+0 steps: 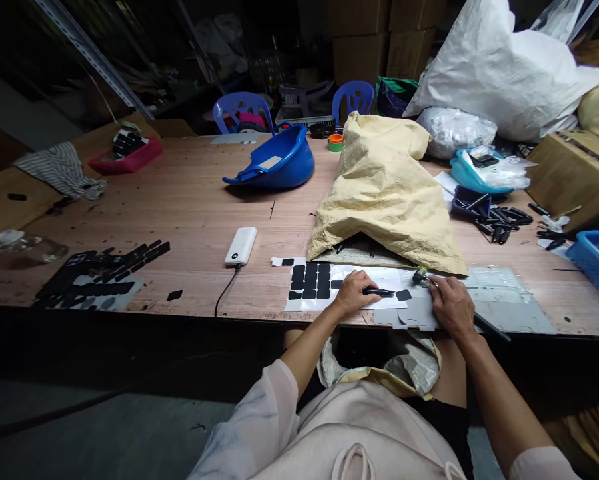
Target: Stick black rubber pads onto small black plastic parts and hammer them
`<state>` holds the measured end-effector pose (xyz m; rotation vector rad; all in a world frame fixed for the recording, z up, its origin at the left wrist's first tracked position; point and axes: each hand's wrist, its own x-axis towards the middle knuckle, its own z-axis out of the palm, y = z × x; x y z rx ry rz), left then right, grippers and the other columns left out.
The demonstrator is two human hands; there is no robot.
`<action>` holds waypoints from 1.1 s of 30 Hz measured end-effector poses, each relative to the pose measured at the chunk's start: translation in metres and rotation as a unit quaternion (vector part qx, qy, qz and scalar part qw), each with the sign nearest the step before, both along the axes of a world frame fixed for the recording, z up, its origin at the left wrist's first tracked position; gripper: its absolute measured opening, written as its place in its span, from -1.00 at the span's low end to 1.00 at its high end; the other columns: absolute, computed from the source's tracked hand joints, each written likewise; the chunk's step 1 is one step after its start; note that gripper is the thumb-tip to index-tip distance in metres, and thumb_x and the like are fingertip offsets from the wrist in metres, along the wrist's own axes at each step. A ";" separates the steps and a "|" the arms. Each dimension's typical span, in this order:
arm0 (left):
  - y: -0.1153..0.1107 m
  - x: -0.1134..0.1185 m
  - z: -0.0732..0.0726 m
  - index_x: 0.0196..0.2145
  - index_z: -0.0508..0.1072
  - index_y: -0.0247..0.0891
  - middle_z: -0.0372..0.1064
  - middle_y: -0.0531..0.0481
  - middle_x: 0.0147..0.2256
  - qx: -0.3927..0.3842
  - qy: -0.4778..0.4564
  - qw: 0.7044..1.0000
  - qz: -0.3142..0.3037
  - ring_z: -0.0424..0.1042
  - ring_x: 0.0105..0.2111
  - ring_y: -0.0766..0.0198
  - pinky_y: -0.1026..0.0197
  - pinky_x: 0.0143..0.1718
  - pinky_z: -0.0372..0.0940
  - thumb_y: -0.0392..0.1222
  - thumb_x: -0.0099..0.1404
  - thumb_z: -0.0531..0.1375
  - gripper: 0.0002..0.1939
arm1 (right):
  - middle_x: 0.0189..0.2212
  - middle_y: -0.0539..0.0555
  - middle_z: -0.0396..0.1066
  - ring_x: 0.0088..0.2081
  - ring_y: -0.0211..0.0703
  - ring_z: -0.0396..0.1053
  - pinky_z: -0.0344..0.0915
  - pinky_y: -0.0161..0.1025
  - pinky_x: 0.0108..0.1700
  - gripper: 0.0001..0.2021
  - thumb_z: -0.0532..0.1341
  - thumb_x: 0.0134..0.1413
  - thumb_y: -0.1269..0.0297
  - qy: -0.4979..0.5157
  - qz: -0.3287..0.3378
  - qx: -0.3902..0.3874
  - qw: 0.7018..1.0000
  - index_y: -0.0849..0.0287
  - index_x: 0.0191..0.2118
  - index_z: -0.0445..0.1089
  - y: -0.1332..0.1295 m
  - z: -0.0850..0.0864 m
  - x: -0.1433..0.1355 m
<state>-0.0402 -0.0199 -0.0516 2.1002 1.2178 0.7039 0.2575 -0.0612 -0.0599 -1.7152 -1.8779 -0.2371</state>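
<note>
Our left hand (355, 293) pinches a slim black piece (383, 293) near the front edge of the table (184, 207), our right hand (452, 305) is wrapped round a hammer (491, 327), black patches (310, 281) at nine o'clock! Just beyond, at twelve, a yellow sack (385, 193) blocks our way; white power bank (241, 244) at ten, blue basin (295, 168) farther at eleven, turquoise bowl (462, 176) at one.

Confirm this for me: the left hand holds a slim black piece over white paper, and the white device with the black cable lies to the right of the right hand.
Not right: in the head view, the white device with the black cable lies to the left of the left hand, which holds a slim black piece over white paper.
</note>
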 end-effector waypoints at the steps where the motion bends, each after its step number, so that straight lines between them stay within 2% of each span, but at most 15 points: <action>1: 0.000 0.001 0.001 -0.23 0.69 -0.15 0.52 -0.03 -0.22 -0.003 0.002 1.000 -0.002 0.41 -0.12 0.12 0.08 0.02 0.30 -0.18 0.17 0.50 -0.82 | -0.27 0.13 0.42 -0.21 -0.02 0.33 0.27 -0.11 -0.13 -0.72 0.12 0.37 0.19 0.022 0.004 0.005 1.000 0.04 0.02 0.54 -0.004 0.004 -0.006; 3: -0.002 0.004 0.004 -0.23 0.70 -0.14 0.54 -0.02 -0.22 -0.012 0.010 1.000 -0.004 0.42 -0.12 0.12 0.06 0.04 0.29 -0.16 0.17 0.51 -0.81 | -0.23 0.13 0.45 -0.16 -0.03 0.40 0.33 -0.12 -0.10 -0.70 0.08 0.41 0.19 0.079 0.022 0.016 0.997 0.04 0.07 0.50 -0.013 0.013 -0.025; 7: -0.005 0.010 0.012 -0.24 0.72 -0.11 0.57 0.00 -0.23 -0.044 0.028 0.998 0.024 0.43 -0.09 0.09 0.04 0.07 0.26 -0.11 0.12 0.54 -0.77 | -0.21 0.12 0.48 -0.16 -0.05 0.46 0.39 -0.13 -0.07 -0.70 0.08 0.43 0.20 0.160 0.104 -0.008 0.982 0.03 0.12 0.46 -0.034 0.028 -0.069; 12: -0.004 0.013 0.017 -0.24 0.71 -0.09 0.58 0.02 -0.23 -0.065 0.035 0.997 0.031 0.43 -0.09 0.10 0.04 0.06 0.24 -0.12 0.12 0.54 -0.77 | -0.23 0.10 0.48 -0.22 -0.09 0.47 0.40 -0.18 -0.13 -0.65 0.07 0.44 0.25 0.164 0.133 -0.028 0.977 0.02 0.20 0.45 -0.047 0.037 -0.099; 15: -0.004 0.012 0.017 -0.27 0.69 -0.12 0.58 0.01 -0.22 -0.065 0.033 0.997 0.024 0.42 -0.09 0.10 0.04 0.07 0.23 -0.12 0.12 0.54 -0.79 | -0.22 0.12 0.47 -0.20 -0.08 0.46 0.42 -0.17 -0.11 -0.63 0.06 0.44 0.23 0.161 0.118 -0.029 0.979 0.01 0.21 0.46 -0.050 0.039 -0.105; 20: -0.006 0.011 0.017 -0.33 0.65 -0.16 0.56 0.03 -0.23 -0.059 0.026 0.997 0.033 0.41 -0.10 0.12 0.06 0.06 0.23 -0.15 0.14 0.53 -0.82 | -0.25 0.10 0.46 -0.26 -0.11 0.44 0.37 -0.21 -0.22 -0.63 0.04 0.45 0.19 0.127 0.105 -0.091 0.982 0.01 0.17 0.51 -0.049 0.040 -0.107; 25: -0.007 0.011 0.018 -0.28 0.69 -0.12 0.57 0.04 -0.23 -0.055 0.015 0.998 0.028 0.42 -0.09 0.13 0.07 0.08 0.23 -0.17 0.13 0.53 -0.82 | -0.21 0.11 0.49 -0.19 -0.09 0.47 0.36 -0.19 -0.18 -0.64 0.06 0.46 0.16 0.141 0.073 -0.059 0.986 0.04 0.16 0.51 -0.049 0.044 -0.102; 30: -0.008 0.011 0.018 -0.30 0.68 -0.16 0.57 0.01 -0.23 -0.048 0.020 0.998 0.031 0.43 -0.10 0.13 0.07 0.06 0.24 -0.18 0.13 0.51 -0.84 | -0.25 0.09 0.48 -0.26 -0.11 0.45 0.33 -0.20 -0.25 -0.65 0.07 0.43 0.18 0.125 0.078 -0.082 0.986 0.02 0.12 0.54 -0.050 0.040 -0.099; 33: -0.008 0.010 0.018 -0.31 0.68 -0.15 0.57 0.01 -0.23 -0.043 0.024 0.998 0.026 0.43 -0.09 0.12 0.07 0.05 0.24 -0.17 0.14 0.49 -0.86 | -0.22 0.10 0.49 -0.22 -0.10 0.45 0.32 -0.20 -0.22 -0.64 0.07 0.42 0.16 0.118 0.054 -0.067 0.989 0.02 0.13 0.53 -0.043 0.040 -0.086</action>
